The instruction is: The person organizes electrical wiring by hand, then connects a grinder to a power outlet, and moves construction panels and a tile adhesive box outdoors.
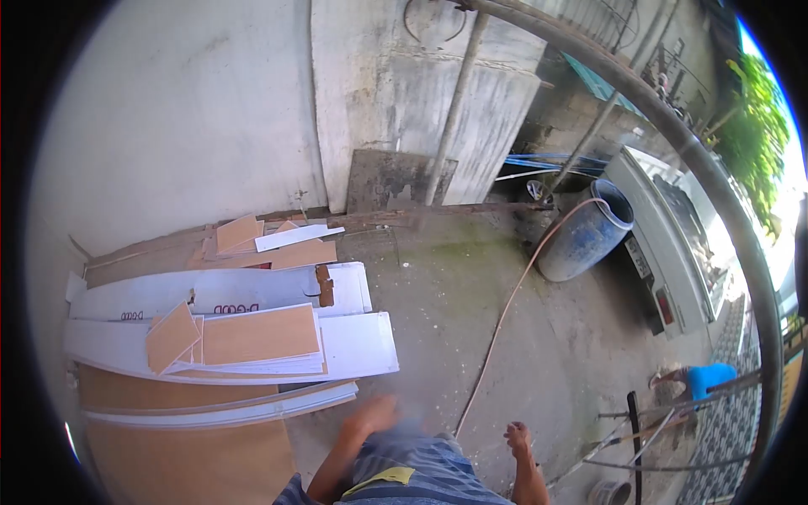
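My left hand [374, 414] is blurred by motion at the bottom centre, above my striped shirt [412, 475]. Nothing shows in it, and its fingers are too smeared to read. It is close to the near end of a pile of white panels [353, 345] and tan boards [261, 334] lying on the concrete floor. My right hand [518, 438] hangs empty further right with the fingers loosely apart. It is just right of a thin orange hose [497, 332] that runs across the floor.
The hose leads up into a blue barrel [585, 236] by a grey wall [168, 118]. A pickup truck [673, 252] is parked at the right. A person in a blue shirt [711, 379] crouches near metal rods [631, 438] and a bucket [610, 492].
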`<state>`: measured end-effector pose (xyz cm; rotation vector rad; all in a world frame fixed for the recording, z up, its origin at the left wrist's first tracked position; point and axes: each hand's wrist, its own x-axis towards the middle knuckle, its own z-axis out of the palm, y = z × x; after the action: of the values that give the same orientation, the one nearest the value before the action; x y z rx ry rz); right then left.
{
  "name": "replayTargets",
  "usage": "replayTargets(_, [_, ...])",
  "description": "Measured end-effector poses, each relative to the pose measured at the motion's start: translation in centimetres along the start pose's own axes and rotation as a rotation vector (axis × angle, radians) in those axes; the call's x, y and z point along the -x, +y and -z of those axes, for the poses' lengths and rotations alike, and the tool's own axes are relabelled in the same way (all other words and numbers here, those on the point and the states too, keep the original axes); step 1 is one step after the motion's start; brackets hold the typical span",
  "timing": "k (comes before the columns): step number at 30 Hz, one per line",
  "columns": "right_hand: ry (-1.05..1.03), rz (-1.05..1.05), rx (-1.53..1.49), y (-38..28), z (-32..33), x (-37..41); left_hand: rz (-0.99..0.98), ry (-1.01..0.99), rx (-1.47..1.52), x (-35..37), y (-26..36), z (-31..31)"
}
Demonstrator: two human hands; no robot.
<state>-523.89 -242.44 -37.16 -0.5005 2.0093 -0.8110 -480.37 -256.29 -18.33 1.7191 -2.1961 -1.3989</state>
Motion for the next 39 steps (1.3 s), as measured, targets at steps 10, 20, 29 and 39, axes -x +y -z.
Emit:
replayTargets(10, [-0.326,0.619,0.473,-36.7,-17.9,-21.2,0.281,0.354,0.175,-17.0,-0.6,9.1])
replayTargets(20, [-0.857,0.930,0.908,-45.1,-39.9,-35.6,0.610,0.942,0.468,-19.9,-4.0,15.7])
replayTargets(29, [-0.615,1.003,1.326,-66.2,-57.8,-47.4,1.343,1.006,0.569,-24.3,-4.6,11.2])
replayTargets(39, [-0.152,1.198,1.267,-83.5,-77.6,-71.7,1.221,0.811,1.187,-50.5,-1.2,14.8])
